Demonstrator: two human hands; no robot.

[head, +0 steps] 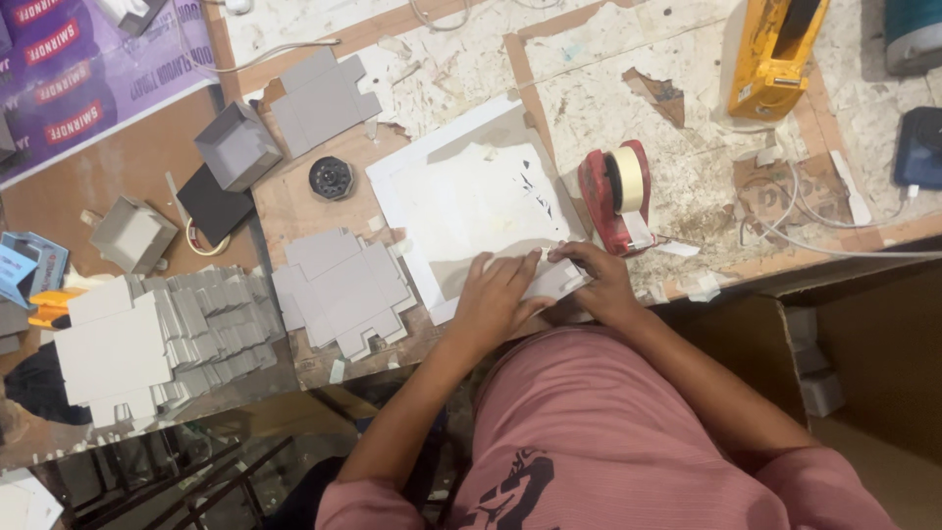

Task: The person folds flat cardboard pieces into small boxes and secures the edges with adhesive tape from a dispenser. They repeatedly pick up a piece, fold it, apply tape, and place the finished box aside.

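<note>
Both hands rest on a small white folded box piece [549, 280] at the front edge of a white work board [461, 196]. My left hand [496, 294] lies flat over its left part, fingers pressing down. My right hand [594, 280] pinches its right end, fingertips meeting the left hand's near the top edge. Just beyond the right hand stands a red tape dispenser [613, 196] with a cream tape roll.
A stack of flat grey die-cut cardboard blanks [339, 290] lies left of the hands, with more piled at far left [147, 339]. Folded grey boxes [235, 145] and a black round lid [332, 178] sit behind. A yellow tool [775, 54] stands far right; an open carton [863, 373] is below right.
</note>
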